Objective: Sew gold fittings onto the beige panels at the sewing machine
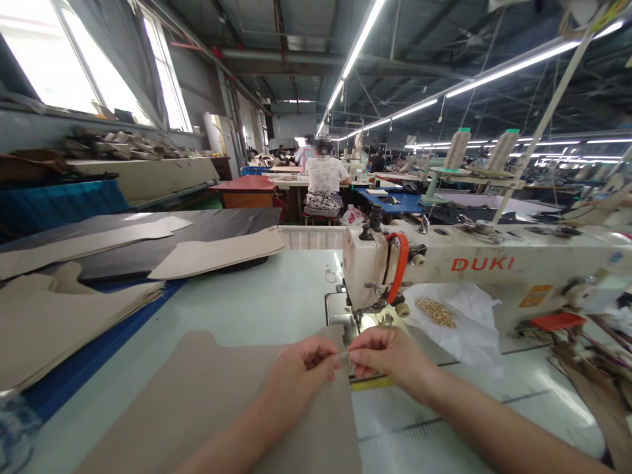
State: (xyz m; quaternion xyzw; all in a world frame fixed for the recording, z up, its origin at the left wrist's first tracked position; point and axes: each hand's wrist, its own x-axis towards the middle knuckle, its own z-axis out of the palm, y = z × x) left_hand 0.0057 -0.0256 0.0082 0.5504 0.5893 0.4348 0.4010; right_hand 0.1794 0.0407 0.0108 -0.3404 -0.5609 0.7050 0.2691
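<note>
A large taupe fabric panel (237, 395) lies on the pale table, its right part beside the needle area of the white sewing machine (368, 263). Over the panel's right edge, my left hand (309, 368) is closed in a pinch. My right hand (385, 359) pinches just to its right, in front of the presser foot. Between the two sets of fingertips is a small pale piece, too small and blurred to name. Right of the needle, a white plastic bag (459, 329) holds a pile of small gold rings (435, 312).
Stacked beige panels (74, 322) lie on the left, with more on a dark surface (222, 227) behind. Two thread cones (458, 150) stand behind the machine. Brown strips (582, 388) hang at the right. A seated person (324, 178) is farther back.
</note>
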